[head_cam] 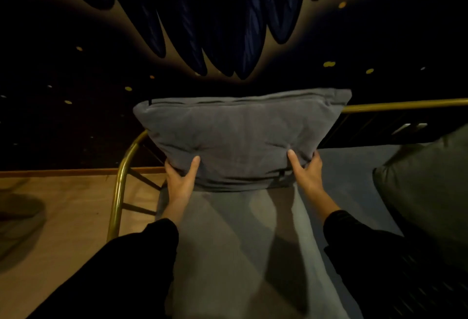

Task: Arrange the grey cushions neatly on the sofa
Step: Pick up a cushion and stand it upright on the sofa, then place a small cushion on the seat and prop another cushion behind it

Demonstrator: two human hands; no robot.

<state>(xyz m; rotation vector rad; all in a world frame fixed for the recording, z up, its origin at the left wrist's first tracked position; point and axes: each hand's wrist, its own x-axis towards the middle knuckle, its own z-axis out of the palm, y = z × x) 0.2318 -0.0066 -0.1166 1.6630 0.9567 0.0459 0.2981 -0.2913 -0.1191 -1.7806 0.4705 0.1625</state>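
Observation:
A large grey cushion [238,133] stands upright at the left end of the sofa, leaning against the brass rail. My left hand [181,179] grips its lower left corner, thumb on the front. My right hand [305,170] grips its lower right corner in the same way. The grey seat pad [238,242] lies flat beneath the cushion and runs toward me. A second, darker cushion [428,187] rests on the seat at the right edge of view, partly cut off.
The brass sofa frame [119,184] curves round the left end and runs along the back [405,104]. A wooden floor [63,207] lies to the left. Behind the sofa rises a dark wall [76,90] with painted feather shapes and gold dots.

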